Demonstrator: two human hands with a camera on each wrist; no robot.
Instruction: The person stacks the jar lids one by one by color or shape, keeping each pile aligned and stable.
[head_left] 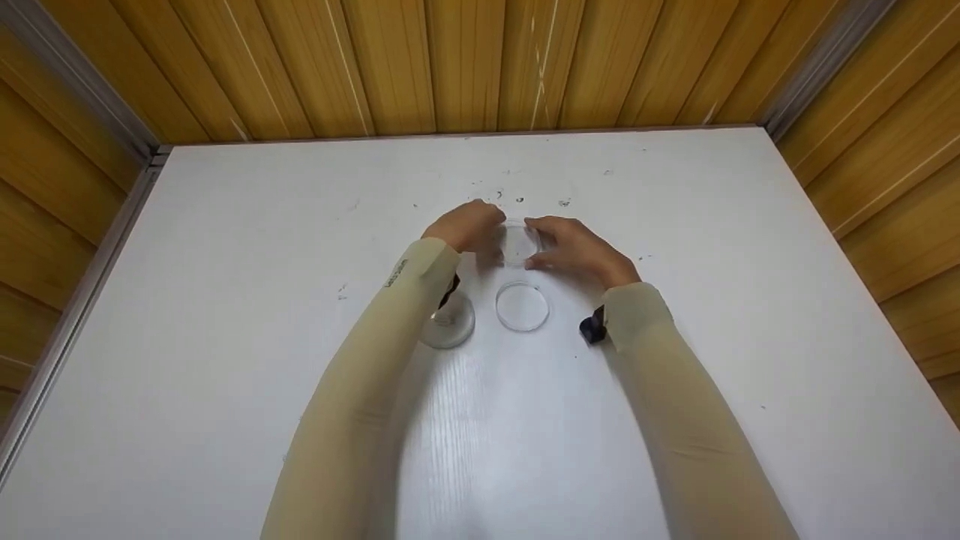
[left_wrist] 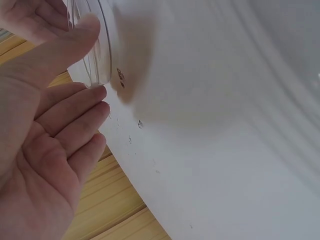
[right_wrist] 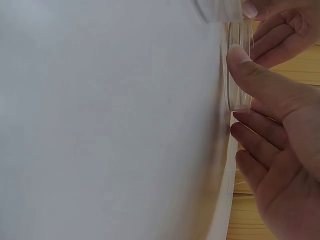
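Note:
Toward the back of the table, a clear round petri dish (head_left: 519, 246) is held between both hands. My left hand (head_left: 466, 226) pinches its left side, the thumb (left_wrist: 86, 31) on one face and fingertips at the edge. On the opposite side my right hand (head_left: 577, 247) grips it likewise, its thumb (right_wrist: 242, 62) pressed on the dish wall. In the wrist views the dish appears slightly above the tabletop. Nearer the front lies another clear round dish piece (head_left: 523, 329); whether it is a lid or a base I cannot tell.
A further clear round dish (head_left: 450, 334) sits beneath my left wrist, partly hidden by the sleeve and wrist camera. The white tabletop (head_left: 225, 300) has small dark marks near the hands. Wood-patterned panels (head_left: 465, 67) rise behind and at both sides.

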